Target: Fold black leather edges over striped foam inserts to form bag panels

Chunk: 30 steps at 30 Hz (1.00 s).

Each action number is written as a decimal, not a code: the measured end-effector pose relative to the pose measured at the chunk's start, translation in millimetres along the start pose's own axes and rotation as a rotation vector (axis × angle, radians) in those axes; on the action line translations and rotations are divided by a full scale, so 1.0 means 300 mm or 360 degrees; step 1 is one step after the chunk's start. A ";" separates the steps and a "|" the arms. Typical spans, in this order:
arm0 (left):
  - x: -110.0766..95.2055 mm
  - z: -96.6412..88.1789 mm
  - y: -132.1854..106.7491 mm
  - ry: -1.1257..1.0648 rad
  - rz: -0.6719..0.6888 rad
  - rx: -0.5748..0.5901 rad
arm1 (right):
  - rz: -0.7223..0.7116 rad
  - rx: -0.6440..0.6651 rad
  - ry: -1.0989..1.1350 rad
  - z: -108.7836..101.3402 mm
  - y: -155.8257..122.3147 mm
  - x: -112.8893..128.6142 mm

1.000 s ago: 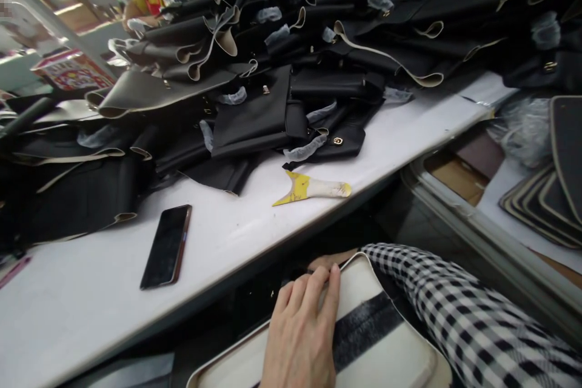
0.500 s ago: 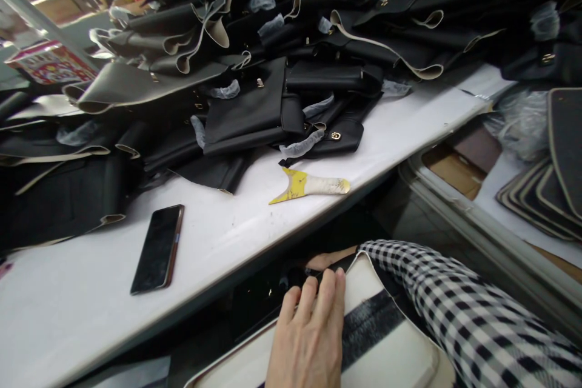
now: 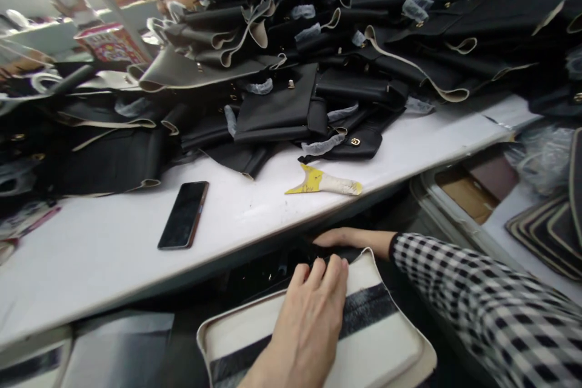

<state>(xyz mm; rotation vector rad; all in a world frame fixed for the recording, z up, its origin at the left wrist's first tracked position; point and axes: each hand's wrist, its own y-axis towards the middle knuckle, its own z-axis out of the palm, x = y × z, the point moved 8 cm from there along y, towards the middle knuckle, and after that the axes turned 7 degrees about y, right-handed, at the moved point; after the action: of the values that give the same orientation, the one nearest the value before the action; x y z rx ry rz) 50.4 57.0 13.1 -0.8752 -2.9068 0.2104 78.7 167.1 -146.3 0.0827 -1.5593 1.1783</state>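
Observation:
A cream bag piece [image 3: 373,339] with a black band across it lies tilted below the table edge. My left hand [image 3: 311,309] rests over it, fingers together and curled over its upper edge, holding it. My right hand [image 3: 339,236] reaches in behind that edge from a black-and-white checked sleeve. Its fingers are hidden among dark material under the table. A yellow and white forked card template [image 3: 325,182] lies on the table near both hands. Farther left on the white tabletop is a phone [image 3: 184,215].
Black bag parts [image 3: 282,103] with plastic-wrapped handles are heaped along the back of the white table [image 3: 240,212]. Stacked dark panels [image 3: 545,230] lie at the right. A grey sheet [image 3: 118,348] is at lower left. Other people are partly visible beyond the heap.
The view has shifted left, so the table things appear farther right. More of my right hand and wrist shows behind the bag piece. My left hand stays on it.

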 end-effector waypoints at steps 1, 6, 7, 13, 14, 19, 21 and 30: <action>0.004 -0.009 -0.002 -0.0021 -0.0028 0.0000 | 0.0081 0.0104 -0.0109 0.025 0.002 0.030; 0.029 -0.065 -0.022 -0.0218 -0.0150 -0.0165 | 0.0109 0.0326 -0.0472 0.148 -0.061 0.183; 0.034 -0.072 -0.029 -0.0270 -0.0165 -0.0204 | 0.0052 0.0278 -0.0518 0.163 -0.075 0.203; 0.148 -0.057 -0.143 -0.0631 -0.0415 -0.0317 | -0.0167 0.0040 -0.0891 0.203 -0.112 0.217; 0.187 -0.049 -0.179 -0.0676 -0.0505 -0.0322 | -0.0202 0.0033 -0.0952 0.209 -0.115 0.219; 0.370 0.014 -0.363 -0.0871 -0.0878 -0.0174 | -0.0338 0.0021 -0.1305 0.255 -0.141 0.248; 0.414 0.043 -0.412 -0.1002 -0.0973 -0.0122 | -0.0382 0.0017 -0.1453 0.275 -0.154 0.258; 0.449 0.176 -0.480 -0.1571 -0.0903 -0.0251 | -0.0400 -0.0025 -0.1828 0.330 -0.172 0.266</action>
<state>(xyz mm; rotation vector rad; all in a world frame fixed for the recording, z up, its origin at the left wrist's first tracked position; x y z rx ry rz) -146.5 7.5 -8.5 0.1889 -3.9474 0.4688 10.3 113.0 -40.4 1.0654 -2.4266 0.9273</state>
